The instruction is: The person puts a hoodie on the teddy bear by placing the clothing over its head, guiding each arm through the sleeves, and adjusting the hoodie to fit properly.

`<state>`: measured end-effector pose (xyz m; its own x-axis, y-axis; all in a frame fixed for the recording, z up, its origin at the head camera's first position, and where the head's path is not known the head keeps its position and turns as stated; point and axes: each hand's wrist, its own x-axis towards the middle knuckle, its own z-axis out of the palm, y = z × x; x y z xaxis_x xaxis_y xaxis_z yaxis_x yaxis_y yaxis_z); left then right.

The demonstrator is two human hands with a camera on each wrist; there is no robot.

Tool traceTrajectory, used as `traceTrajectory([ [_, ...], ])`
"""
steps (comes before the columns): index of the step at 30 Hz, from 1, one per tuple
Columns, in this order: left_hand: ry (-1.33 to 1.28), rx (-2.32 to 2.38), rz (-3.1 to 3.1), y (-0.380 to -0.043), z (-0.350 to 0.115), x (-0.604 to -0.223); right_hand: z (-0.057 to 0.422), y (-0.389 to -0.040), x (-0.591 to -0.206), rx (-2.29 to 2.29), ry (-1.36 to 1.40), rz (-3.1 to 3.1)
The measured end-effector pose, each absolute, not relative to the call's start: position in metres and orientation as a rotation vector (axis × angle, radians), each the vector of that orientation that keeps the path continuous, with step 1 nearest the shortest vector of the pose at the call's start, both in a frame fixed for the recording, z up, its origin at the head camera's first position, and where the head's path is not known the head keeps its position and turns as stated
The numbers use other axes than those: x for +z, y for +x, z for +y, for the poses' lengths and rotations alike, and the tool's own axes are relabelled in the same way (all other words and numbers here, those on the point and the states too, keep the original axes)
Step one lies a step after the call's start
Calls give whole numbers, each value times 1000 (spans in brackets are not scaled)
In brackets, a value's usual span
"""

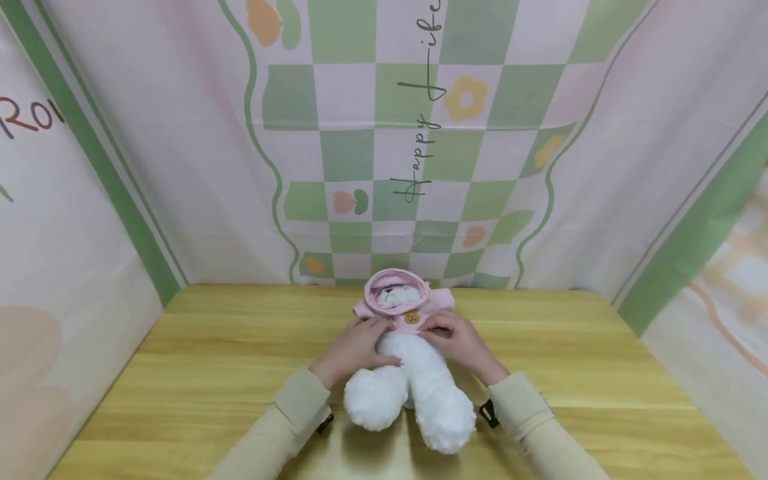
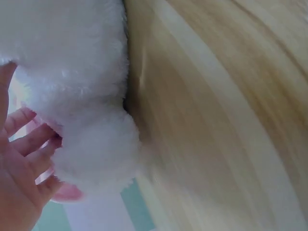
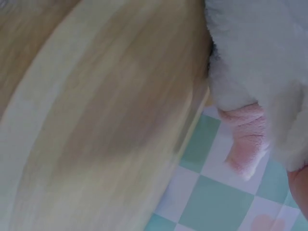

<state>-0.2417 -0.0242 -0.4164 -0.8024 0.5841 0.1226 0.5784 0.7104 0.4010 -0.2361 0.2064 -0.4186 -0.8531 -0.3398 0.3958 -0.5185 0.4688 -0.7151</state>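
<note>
A white plush toy (image 1: 442,407) lies on its back on the table, legs toward me. It wears a small pink shirt (image 1: 441,299) with a brown bear patch; the thick pink collar rings its white face. My left hand (image 1: 358,347) rests against the toy's waist, fingertips at the shirt's hem and thumb lower on the fur. In the left wrist view, the fingers (image 2: 36,144) lie spread and nearly straight against the plush. My right hand (image 1: 459,339) pinches the hem between thumb and forefinger on the other side. A pink sleeve (image 3: 245,139) hangs out in the right wrist view, where that hand is mostly hidden.
The wooden table (image 1: 240,347) ends at a printed curtain (image 1: 348,153) close behind the toy's head. More patterned cloth hangs on both sides. Black straps (image 1: 489,413) show at the wrists.
</note>
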Motion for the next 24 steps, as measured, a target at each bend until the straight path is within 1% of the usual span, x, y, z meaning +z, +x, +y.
traceTrajectory([
  [5, 1027, 664, 2904, -243, -25, -417, 207, -235, -417, 1265, 790, -2535],
  [13, 1012, 758, 2829, -244, -30, -413, 226, -234, -419, 1076, 986, -2567],
  [24, 998, 810, 2897, -240, -26, -399, 229, -231, -427, 1002, 744, -2636],
])
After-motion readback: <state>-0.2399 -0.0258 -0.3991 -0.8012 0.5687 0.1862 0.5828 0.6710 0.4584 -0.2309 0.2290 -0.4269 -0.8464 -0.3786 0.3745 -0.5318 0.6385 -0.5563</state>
